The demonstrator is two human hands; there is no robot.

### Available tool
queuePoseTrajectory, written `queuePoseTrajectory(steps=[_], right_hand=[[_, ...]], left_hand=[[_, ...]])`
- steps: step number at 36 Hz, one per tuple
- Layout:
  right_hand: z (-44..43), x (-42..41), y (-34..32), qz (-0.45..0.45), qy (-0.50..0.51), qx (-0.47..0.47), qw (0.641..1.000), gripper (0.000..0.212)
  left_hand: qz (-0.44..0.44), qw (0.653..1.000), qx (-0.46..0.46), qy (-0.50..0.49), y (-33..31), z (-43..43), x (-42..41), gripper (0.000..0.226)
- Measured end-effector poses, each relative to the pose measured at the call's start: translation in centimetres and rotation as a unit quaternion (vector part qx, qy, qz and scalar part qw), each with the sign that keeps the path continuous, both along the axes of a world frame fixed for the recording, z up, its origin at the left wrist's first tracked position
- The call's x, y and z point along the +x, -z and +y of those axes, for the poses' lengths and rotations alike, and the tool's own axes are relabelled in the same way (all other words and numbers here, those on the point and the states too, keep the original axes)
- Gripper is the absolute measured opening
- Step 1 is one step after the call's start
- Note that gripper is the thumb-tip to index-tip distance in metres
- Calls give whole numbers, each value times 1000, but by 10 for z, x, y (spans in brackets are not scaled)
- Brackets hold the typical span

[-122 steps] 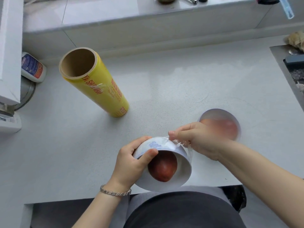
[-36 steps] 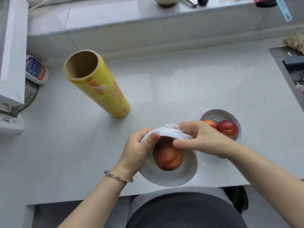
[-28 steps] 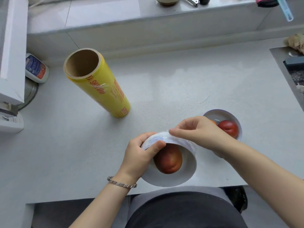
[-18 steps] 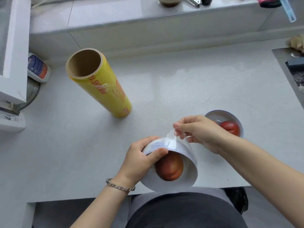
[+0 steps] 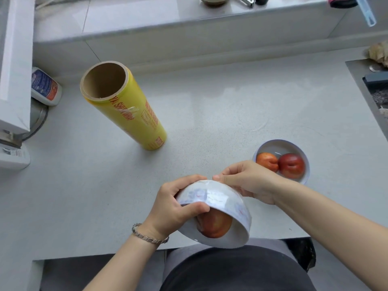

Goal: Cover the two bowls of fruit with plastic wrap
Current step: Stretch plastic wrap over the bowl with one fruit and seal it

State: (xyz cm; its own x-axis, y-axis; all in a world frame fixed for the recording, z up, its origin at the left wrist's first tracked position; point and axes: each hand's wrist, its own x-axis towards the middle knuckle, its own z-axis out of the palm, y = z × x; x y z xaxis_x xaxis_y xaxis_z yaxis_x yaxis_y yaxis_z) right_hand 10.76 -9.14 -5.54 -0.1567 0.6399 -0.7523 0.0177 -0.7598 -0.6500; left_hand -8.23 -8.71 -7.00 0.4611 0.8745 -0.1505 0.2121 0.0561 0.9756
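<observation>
A: While the left hand [image 5: 172,208] grips the tilted white bowl [image 5: 228,202], lower centre: plastic wrap [image 5: 210,186], location?
B: Bowl's upper side, pinched by right hand [image 5: 247,181], immediately right; second bowl [image 5: 281,147] further right.

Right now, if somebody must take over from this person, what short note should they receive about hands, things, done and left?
Left hand grips the near bowl, tilted toward the person, one fruit inside.
Right hand pinches plastic wrap against its outer wall.
Far bowl with two fruits sits on the counter; whether covered, cannot tell.
Roll stands upright.
Done: wrap is on near bowl.
Left: finish tucking, check the far bowl.
</observation>
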Motion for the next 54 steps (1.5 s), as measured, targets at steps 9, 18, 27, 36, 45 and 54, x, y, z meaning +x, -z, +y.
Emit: queuePoseTrajectory(steps=[9,18,27,36,45,54], right_hand=[[-8,9,-1,-59,6,52,997,13],[-29,8,-30,-180,-115,289,933,42],[-14,8,-18,-88,-190,193,959,57],[5,23,-23,-83,-170,215,958,62],[6,10,-8,-43,-254,264,930,58],[-6,35,0,74,-157,193,966,81]], left_hand=[[10,1000,-13,-21,6,-8,-1,57],[13,997,-26,-74,5,-6,-2,67],[42,997,-13,-57,-2,3,3,61],[80,993,-56,-60,2,5,7,74],[67,992,-79,-71,2,12,13,100],[4,982,-61,-180,-5,15,16,79]])
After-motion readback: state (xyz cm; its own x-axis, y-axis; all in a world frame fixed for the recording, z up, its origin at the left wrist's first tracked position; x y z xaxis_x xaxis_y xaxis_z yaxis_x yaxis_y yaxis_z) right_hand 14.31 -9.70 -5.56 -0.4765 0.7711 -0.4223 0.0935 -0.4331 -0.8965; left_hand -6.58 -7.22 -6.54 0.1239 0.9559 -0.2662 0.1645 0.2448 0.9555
